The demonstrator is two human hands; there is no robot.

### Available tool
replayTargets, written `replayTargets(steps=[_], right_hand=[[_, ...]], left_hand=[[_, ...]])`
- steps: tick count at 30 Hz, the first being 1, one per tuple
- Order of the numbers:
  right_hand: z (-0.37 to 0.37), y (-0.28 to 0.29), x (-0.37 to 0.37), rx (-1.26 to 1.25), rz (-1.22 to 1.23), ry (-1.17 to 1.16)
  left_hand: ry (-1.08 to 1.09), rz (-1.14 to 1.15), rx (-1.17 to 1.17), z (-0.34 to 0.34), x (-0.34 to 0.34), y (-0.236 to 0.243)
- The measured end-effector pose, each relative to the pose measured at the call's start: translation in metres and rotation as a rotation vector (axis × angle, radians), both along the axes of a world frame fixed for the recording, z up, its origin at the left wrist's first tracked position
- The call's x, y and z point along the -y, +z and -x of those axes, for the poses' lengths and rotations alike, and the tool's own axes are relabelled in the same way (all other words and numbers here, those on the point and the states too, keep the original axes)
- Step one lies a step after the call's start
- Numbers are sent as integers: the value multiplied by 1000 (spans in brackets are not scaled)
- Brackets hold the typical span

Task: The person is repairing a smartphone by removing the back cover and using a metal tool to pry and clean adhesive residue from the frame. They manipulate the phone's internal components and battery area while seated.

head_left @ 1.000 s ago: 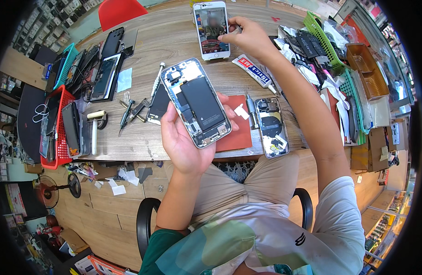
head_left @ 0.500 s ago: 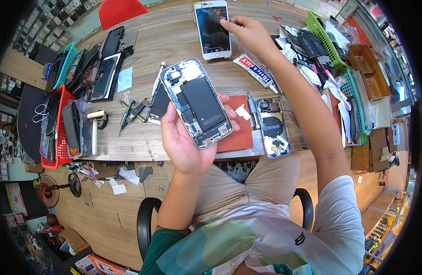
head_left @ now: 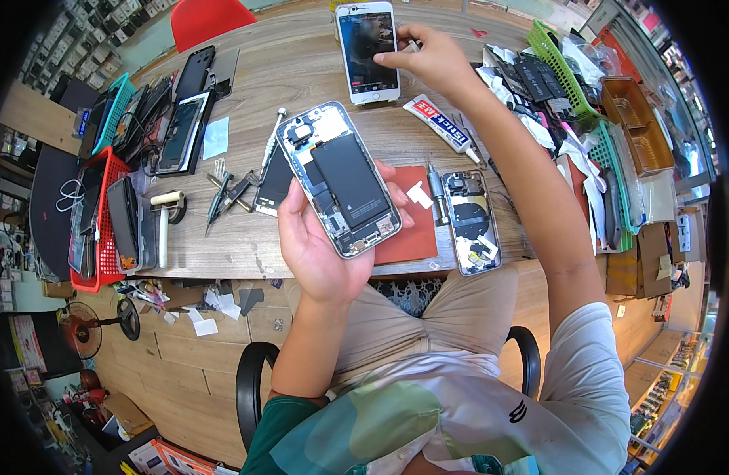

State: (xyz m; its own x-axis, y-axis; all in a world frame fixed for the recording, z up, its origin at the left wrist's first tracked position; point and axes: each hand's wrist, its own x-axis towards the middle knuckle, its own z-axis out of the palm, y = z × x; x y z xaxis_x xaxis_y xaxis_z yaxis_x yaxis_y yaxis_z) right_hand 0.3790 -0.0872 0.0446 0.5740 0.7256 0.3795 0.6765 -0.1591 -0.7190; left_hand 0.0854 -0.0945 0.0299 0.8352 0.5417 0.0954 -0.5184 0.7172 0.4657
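My left hand (head_left: 329,265) holds an opened smartphone (head_left: 352,190), black battery and internals facing up. My right hand (head_left: 439,63) is at a white phone (head_left: 368,51) standing upright at the back, thumb on its screen, other fingers curled beside the right edge; what they grip is unclear. Beneath the held phone are a dark panel (head_left: 271,194) and a red mat (head_left: 412,241). Right of the mat lie a cylindrical tool (head_left: 435,190) and another opened phone body (head_left: 473,222). A glue tube (head_left: 435,127) lies below the standing phone.
Red (head_left: 99,269) and teal (head_left: 123,91) baskets with phones stand left, near hand tools (head_left: 222,198) and a roller (head_left: 165,226). A green basket (head_left: 542,39), brown tray (head_left: 637,127) and piled parts (head_left: 523,75) crowd the right. A red chair (head_left: 210,24) stands behind the table.
My right thumb has moved up the standing phone's screen and back down to its middle, and the displayed picture has darkened. My left hand has barely moved.
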Motion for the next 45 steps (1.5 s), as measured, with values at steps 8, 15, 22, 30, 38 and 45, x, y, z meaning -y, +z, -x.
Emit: replayTargets(steps=[8,15,22,30,38,45], right_hand=[[-5,-7,-6,-178,-47,-14],[-7,-6,-2,-129,-53,-32],[-6,3,4,-112,40,-28],[-7,-5,-8,-152,-35,-12],[-10,1,-3,-187,5,-50],[-8,0,-1,-137,-11,-45]], left_hand=[[-3,1,6,0,0,1],[-2,5,7,0,1,-1],[-4,-3,17,0,1,-3],[-1,17,5,1,1,0],[7,-1,12,-1,1,-2],[9,-8,16,0,1,-2]])
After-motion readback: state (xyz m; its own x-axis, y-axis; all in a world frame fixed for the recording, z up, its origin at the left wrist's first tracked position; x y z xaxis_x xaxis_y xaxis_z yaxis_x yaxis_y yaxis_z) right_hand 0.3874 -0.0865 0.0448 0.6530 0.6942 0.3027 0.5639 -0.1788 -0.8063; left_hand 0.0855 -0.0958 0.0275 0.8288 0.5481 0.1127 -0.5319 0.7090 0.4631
